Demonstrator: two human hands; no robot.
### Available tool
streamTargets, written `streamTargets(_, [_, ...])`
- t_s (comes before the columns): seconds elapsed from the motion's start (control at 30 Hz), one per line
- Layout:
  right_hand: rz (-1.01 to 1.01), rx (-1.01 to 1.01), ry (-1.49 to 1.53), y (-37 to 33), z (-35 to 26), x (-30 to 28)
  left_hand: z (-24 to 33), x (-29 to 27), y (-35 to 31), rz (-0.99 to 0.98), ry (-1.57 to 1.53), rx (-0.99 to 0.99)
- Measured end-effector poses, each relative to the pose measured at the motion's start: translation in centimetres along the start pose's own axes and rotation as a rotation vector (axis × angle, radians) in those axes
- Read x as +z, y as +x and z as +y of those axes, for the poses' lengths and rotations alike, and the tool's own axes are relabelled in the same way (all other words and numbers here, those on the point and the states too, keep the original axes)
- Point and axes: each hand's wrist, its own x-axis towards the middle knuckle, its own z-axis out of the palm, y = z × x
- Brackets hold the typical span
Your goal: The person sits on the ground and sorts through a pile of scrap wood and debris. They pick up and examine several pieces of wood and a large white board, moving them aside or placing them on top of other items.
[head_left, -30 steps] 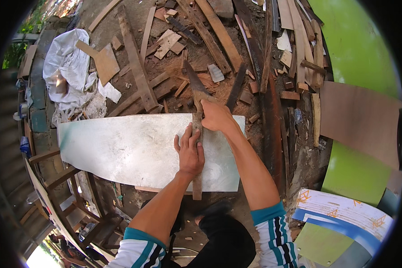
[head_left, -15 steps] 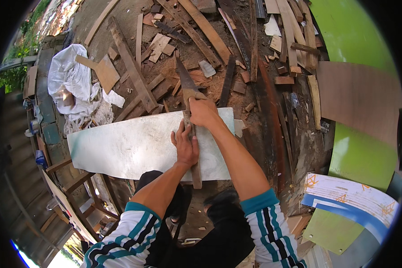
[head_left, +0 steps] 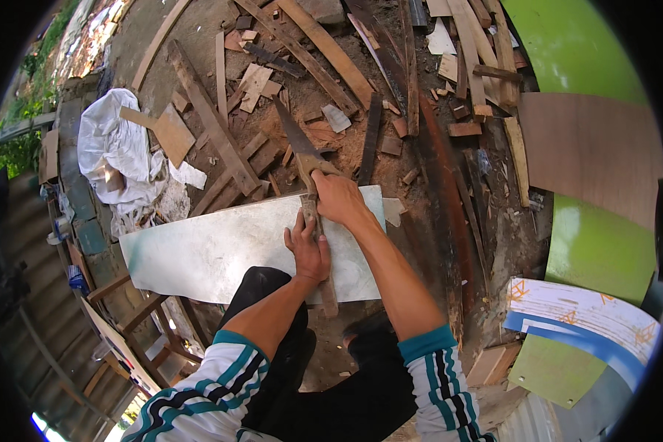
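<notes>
My right hand [head_left: 338, 197] is closed round the wooden handle of a handsaw [head_left: 296, 138]. Its dark blade points away from me, past the far edge of a pale, worn board [head_left: 199, 250]. A narrow wooden strip [head_left: 325, 283] lies crosswise on that board, one end sticking out over the near edge. My left hand [head_left: 309, 254] grips the strip and presses it down on the board, just nearer to me than the saw. The saw meets the strip's far end close to my right fingers; the exact contact is hidden by the hand and handle.
Long planks [head_left: 214, 121] and several offcuts litter the ground ahead. A white sack [head_left: 118, 147] lies at the left by a wooden frame [head_left: 144, 313]. Green panels [head_left: 600, 243] and a brown sheet [head_left: 589, 151] stand at the right. My knee [head_left: 265, 283] is against the board's near edge.
The saw's blade has swung slightly left, and the right hand has shifted a little with it. My left knee has come further over the board's near edge. The whole view has shifted slightly.
</notes>
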Motion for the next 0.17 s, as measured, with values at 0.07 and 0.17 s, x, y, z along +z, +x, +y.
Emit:
streamTargets(0.07, [0.152, 0.061, 0.061, -1.6, -0.4, 0.1, 0.0, -0.1, 0.2, 0.026, -0.017, -0.003])
streamTargets(0.17, [0.243, 0.151, 0.132, -3.9, -1.4, -0.1, -0.1, -0.1, -0.3, 0.032, -0.042, -0.037])
